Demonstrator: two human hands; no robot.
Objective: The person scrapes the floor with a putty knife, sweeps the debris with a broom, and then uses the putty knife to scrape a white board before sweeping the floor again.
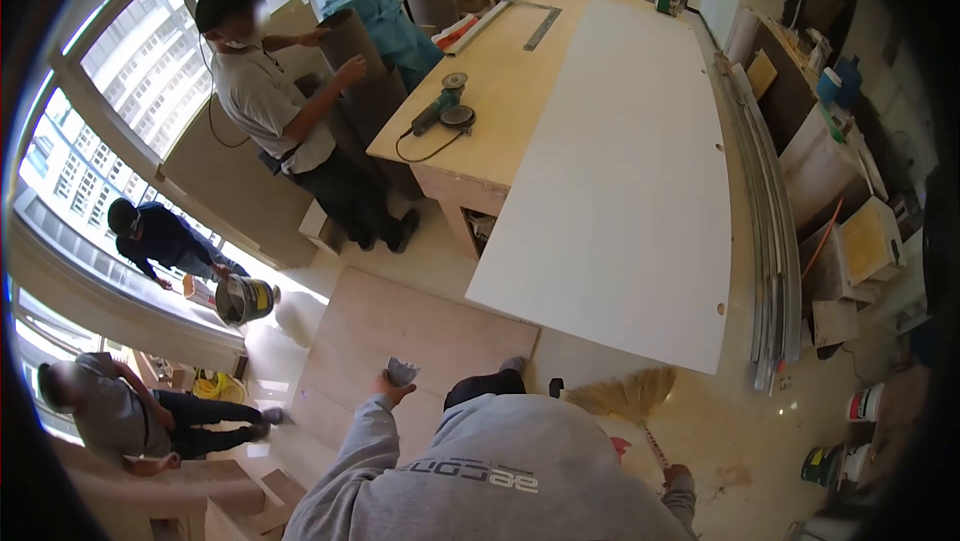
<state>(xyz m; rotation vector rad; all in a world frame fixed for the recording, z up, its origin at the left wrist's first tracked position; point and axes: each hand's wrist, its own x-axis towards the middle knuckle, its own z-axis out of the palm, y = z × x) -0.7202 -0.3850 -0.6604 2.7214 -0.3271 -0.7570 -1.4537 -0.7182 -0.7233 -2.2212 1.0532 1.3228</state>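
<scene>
My left hand [395, 391] is closed around a small grey object with a jagged edge [402, 372], above the brown board [385, 336] on the floor. At the lower right, my right hand [678, 476] grips the handle of a straw broom [625, 394]. The broom's bristles spread near the floor, below the front edge of a large white sheet [630, 181]. That sheet lies along a long wooden worktable [450, 159]. An angle grinder [440, 111] with its cord rests on the table's near left corner.
A person [270, 101] stands left of the table beside brown rolls [350, 51]. Another bends over a bucket [245, 301]; a third person [110, 401] is at lower left, others at the table's far end. Metal strips [770, 241], boxes and buckets line the right side.
</scene>
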